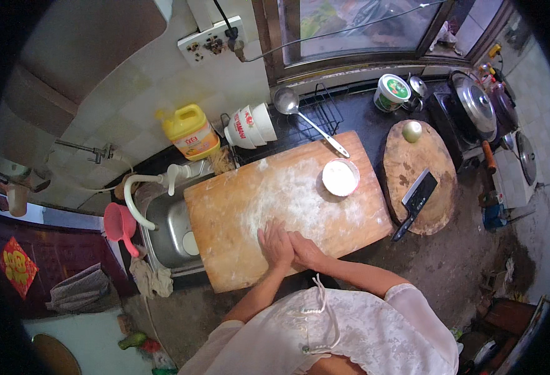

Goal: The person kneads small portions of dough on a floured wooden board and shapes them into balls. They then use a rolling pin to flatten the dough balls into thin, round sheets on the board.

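Note:
My left hand (276, 243) lies palm down on the floured wooden board (228, 225), near its front edge. Just to its right, my right hand (306, 251) touches it, fingers pointing up and left. Whether anything lies beneath the palms is hidden. White flour is spread over the middle of the board. A bowl of white flour (340, 177) stands toward the board's back right. The handle of a metal ladle (287, 101) rests on the board's back edge, behind the bowl.
Left of the board is a steel sink (169, 234) with a white faucet (139, 180). To the right, a cleaver (418, 199) and an onion (412, 131) lie on a round wooden chopping block (397, 159). Behind stand stacked white bowls (251, 126) and a yellow detergent jug (191, 133).

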### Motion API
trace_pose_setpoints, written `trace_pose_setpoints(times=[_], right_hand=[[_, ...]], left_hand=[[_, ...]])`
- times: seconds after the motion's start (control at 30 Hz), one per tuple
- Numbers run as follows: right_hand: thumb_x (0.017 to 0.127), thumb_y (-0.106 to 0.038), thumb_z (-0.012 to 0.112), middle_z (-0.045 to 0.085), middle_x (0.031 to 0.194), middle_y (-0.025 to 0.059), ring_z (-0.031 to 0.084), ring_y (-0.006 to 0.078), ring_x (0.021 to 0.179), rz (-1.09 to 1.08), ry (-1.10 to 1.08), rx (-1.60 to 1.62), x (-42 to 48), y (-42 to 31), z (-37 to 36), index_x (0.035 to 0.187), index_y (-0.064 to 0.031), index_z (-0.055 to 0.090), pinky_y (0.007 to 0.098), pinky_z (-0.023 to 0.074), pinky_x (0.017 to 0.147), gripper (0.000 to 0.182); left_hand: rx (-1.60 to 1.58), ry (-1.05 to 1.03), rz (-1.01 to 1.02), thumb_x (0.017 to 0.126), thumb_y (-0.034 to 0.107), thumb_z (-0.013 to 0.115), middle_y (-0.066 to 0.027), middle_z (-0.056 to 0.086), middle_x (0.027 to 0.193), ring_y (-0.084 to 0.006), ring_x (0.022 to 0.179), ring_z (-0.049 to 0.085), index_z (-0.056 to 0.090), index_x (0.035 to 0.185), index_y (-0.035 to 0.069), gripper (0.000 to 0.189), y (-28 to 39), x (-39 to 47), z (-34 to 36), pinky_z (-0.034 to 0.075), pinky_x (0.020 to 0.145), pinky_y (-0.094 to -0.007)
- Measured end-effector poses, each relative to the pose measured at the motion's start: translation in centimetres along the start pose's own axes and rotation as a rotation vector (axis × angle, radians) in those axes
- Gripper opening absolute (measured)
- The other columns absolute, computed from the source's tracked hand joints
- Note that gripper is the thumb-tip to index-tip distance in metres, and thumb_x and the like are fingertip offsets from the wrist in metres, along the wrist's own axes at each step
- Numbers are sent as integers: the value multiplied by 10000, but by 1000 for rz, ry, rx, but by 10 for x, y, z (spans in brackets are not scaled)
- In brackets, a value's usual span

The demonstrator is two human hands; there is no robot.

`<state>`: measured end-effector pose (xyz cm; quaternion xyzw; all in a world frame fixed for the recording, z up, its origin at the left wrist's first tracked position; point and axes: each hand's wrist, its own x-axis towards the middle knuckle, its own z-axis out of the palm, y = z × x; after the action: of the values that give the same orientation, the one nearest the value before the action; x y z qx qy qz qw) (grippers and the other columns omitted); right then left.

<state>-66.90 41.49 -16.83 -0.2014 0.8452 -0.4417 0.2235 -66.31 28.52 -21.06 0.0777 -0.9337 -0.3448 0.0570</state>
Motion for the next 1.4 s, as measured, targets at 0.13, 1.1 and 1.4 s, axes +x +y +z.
trace_pose_setpoints(times=[0.13, 1.1, 1.4], right_hand=[[901, -174, 596, 564, 1085, 284, 606, 468, 933, 144, 121, 146, 22, 27, 12, 1363, -56, 316, 508, 495, 781, 554], [912, -196, 615, 619, 1031, 267, 647, 419, 959, 293, 177, 350, 28, 7, 11, 1368, -40, 302, 449, 511, 809, 574], [834, -95, 622, 624, 990, 254, 644, 427, 809, 90, 133, 117, 9, 13, 0, 1335, -113, 379, 467, 533, 714, 557]], left_hand=[[180, 80, 216, 956, 284, 501, -196, 528, 1409, -367, 1392, 386, 620, 1249, 13, 415, -12, 49, 7, 175, 1180, -526], [195, 38, 187, 945, 304, 529, -209, 483, 1446, -378, 1406, 357, 589, 1277, -3, 456, -23, 90, 5, 201, 1173, -528], [59, -332, 175, 966, 274, 433, -244, 657, 1159, -381, 1141, 579, 686, 1046, -18, 394, 16, 37, -30, 310, 1125, -450]])
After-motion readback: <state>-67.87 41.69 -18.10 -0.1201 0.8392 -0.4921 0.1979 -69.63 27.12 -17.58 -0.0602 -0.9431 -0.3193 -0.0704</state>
